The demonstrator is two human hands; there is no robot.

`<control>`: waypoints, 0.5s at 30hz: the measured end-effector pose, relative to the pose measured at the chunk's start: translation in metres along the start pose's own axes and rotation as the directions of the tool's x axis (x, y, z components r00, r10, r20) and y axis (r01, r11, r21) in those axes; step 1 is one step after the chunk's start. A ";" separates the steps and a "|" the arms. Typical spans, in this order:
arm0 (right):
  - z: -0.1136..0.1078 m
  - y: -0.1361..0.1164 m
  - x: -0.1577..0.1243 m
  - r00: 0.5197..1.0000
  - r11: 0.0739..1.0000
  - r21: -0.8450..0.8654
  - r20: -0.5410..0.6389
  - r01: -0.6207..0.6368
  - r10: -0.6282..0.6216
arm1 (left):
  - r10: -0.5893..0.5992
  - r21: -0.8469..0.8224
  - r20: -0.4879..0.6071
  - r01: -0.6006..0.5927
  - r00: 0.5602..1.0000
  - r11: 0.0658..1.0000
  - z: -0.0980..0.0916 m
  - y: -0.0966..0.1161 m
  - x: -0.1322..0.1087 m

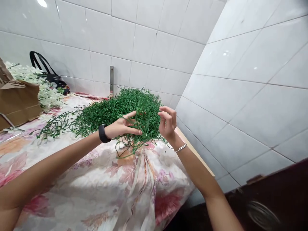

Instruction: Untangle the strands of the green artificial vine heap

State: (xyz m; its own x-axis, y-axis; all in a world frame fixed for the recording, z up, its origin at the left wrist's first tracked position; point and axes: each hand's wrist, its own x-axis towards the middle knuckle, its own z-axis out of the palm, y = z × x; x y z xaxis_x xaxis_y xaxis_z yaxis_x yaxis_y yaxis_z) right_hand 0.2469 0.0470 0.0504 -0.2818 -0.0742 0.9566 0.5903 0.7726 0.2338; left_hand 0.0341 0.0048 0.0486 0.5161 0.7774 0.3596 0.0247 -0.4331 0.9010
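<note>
A big heap of thin green artificial flower stems (106,110) lies on the flower-patterned cloth. My left hand (121,126), with a black band on its wrist, grips a small bunch of these stems between thumb and fingers, at the heap's front right. Some stem ends dangle below the palm. To the right of that bunch my right hand (167,123) is raised, its fingers curled towards the thumb in a loose pinch. Whatever it may hold is too small or hidden to make out. A silvery bracelet circles this wrist.
White artificial flowers (49,94) and a cardboard box (20,102) are at the far left, with a dark bag with black handles (56,80) behind. The floral cloth (96,189) drapes over the front edge. Tiled walls (154,45) meet at the right. A dark brown surface (271,205) is at lower right.
</note>
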 end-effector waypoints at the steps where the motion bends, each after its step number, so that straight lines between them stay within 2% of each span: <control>1: -0.001 0.001 -0.001 1.000 1.000 -0.006 -0.001 0.005 -0.005 | 0.085 0.112 0.002 -0.085 0.996 0.990 -0.002 0.000 0.001; 2: -0.003 0.001 -0.002 1.000 1.000 -0.015 -0.002 -0.001 0.001 | 0.179 0.258 0.002 -0.174 0.984 0.950 -0.004 -0.001 0.001; 3: -0.004 0.001 -0.003 1.000 0.999 -0.026 -0.010 -0.018 0.018 | 0.275 0.434 0.001 -0.248 0.961 0.866 -0.006 -0.002 0.000; 4: -0.005 0.001 -0.004 0.999 0.998 -0.037 -0.023 -0.042 0.041 | 0.359 0.618 0.017 -0.292 0.933 0.730 -0.008 -0.004 -0.002; 6: -0.007 0.000 -0.005 0.995 0.995 -0.050 -0.041 -0.090 0.088 | 0.447 0.892 0.125 -0.297 0.886 0.340 -0.011 -0.010 -0.006; 8: -0.007 -0.003 -0.005 0.993 0.992 -0.054 -0.042 -0.117 0.114 | 0.423 0.953 0.286 -0.300 0.860 -0.036 -0.011 -0.019 -0.009; 9: -0.007 -0.006 -0.005 0.993 0.992 -0.055 -0.037 -0.117 0.115 | 0.406 0.937 0.349 -0.309 0.845 -0.161 -0.009 -0.023 -0.011; 10: -0.007 -0.010 -0.004 0.993 0.992 -0.057 -0.037 -0.110 0.108 | 0.384 0.910 0.405 -0.326 0.830 -0.255 -0.007 -0.028 -0.012; 11: -0.007 -0.015 -0.004 0.994 0.993 -0.059 -0.047 -0.103 0.101 | 0.371 0.892 0.433 -0.329 0.822 -0.310 -0.004 -0.032 -0.013; 15: -0.011 -0.036 0.001 0.996 0.997 0.009 -0.051 -0.072 0.072 | 0.330 0.879 0.439 -0.324 0.836 -0.349 0.011 -0.037 -0.017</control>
State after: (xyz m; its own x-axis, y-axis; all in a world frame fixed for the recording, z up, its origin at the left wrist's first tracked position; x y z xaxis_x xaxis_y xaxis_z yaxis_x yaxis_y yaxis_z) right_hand 0.2337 0.0119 0.0453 -0.1995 -0.0500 0.9786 0.6018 0.7819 0.1626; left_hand 0.0336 0.0023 0.0067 0.8155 0.3063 0.4910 0.5766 -0.5017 -0.6448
